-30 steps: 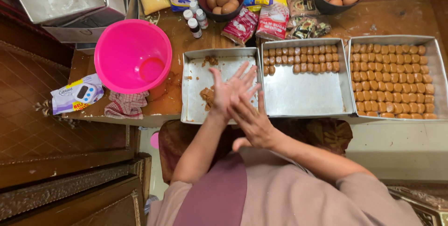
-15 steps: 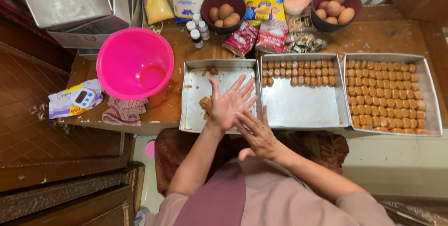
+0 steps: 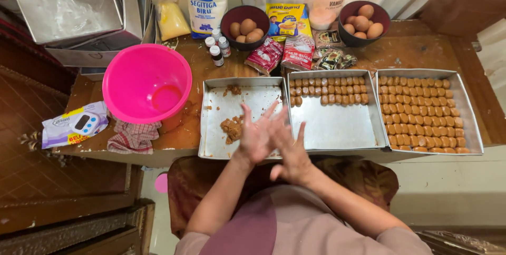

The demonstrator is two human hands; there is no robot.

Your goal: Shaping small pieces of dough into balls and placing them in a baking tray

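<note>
- Hands front and centre: left hand [image 3: 256, 138] and right hand [image 3: 291, 152] are pressed palm to palm, fingers spread and straight, over the near edge of the left tray [image 3: 216, 139].
- Whether anything sits between the palms, I cannot tell; neither hand grips anything that shows.
- Just beside the left hand, a brown dough lump [image 3: 232, 127] lies in that tray, with a smaller scrap [image 3: 232, 90] near its far wall.
- Middle tray [image 3: 337, 128] carries two short rows of brown pieces [image 3: 327, 89] along its far side.
- Right tray [image 3: 472, 128] is packed with the same pieces in neat rows.
- Pink bowl [image 3: 146, 82] stands left of the trays, with a checked cloth [image 3: 133, 136] at its near side.
- Two dark bowls of eggs [image 3: 245, 27] sit at the back.
</note>
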